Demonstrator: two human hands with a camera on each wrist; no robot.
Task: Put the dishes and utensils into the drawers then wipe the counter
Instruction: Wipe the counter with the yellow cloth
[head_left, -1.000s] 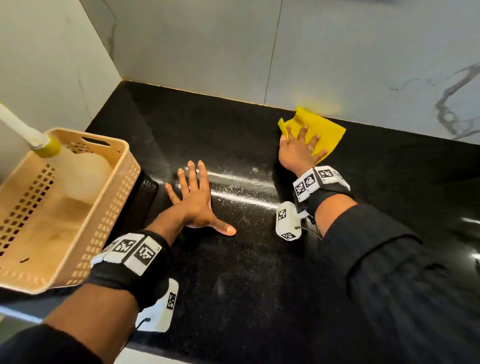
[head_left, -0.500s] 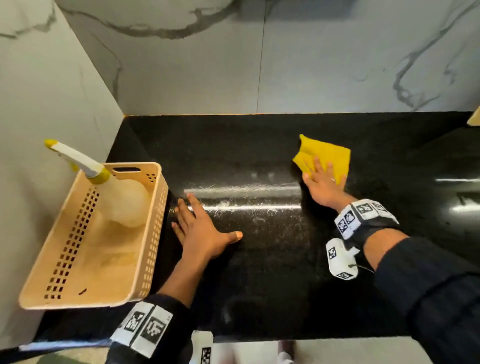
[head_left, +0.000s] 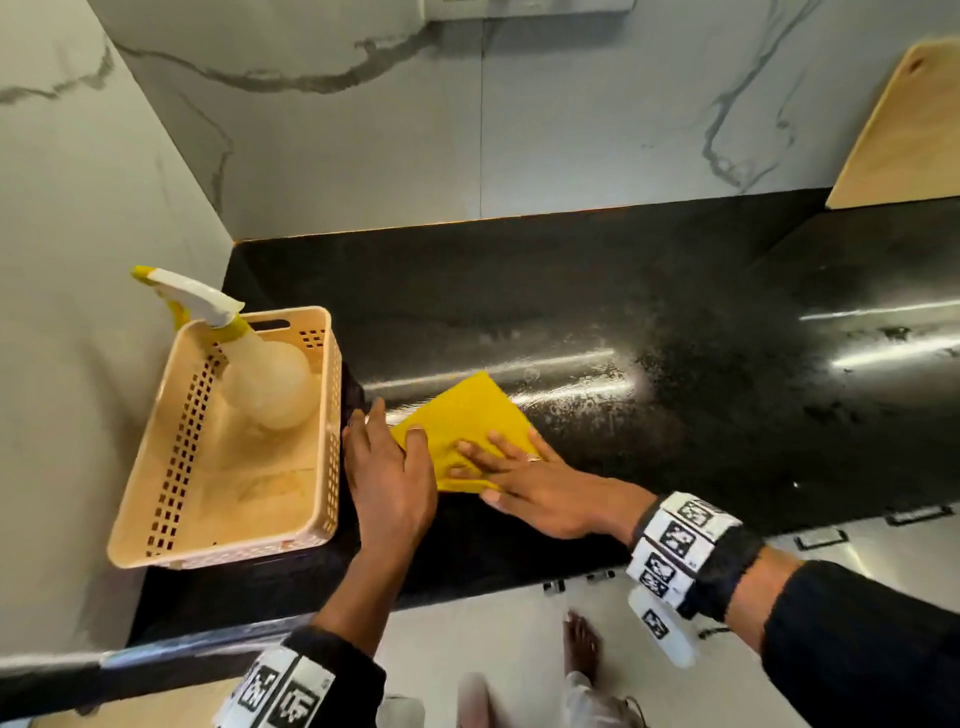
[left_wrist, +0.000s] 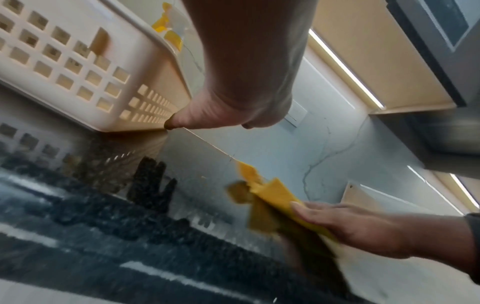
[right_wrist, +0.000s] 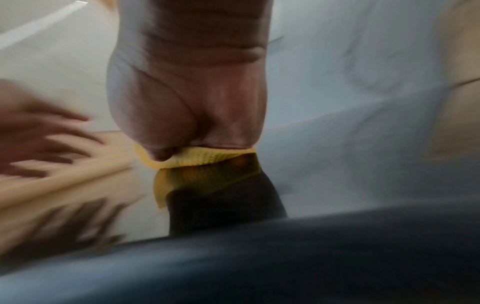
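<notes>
A yellow cloth (head_left: 467, 415) lies flat on the wet black counter (head_left: 675, 364), close to the beige basket. My right hand (head_left: 524, 478) presses on the cloth with straight, spread fingers; the same cloth (right_wrist: 197, 158) shows under its palm in the right wrist view. My left hand (head_left: 387, 467) lies flat beside the basket, fingers straight, thumb touching the cloth's left edge. From the left wrist view the cloth (left_wrist: 272, 195) and right hand (left_wrist: 350, 222) sit low on the right. Everything in the wrist views is blurred.
A beige perforated basket (head_left: 171, 467) stands at the counter's left end against the wall, with a white and yellow spray bottle (head_left: 244, 358) in it. A wooden board (head_left: 904, 135) leans on the back wall at far right. White drawer fronts (head_left: 857, 545) run below the counter edge.
My right hand has slid the cloth from the back middle of the counter toward the front left, up to my left hand. The left hand shifted a little toward the basket.
</notes>
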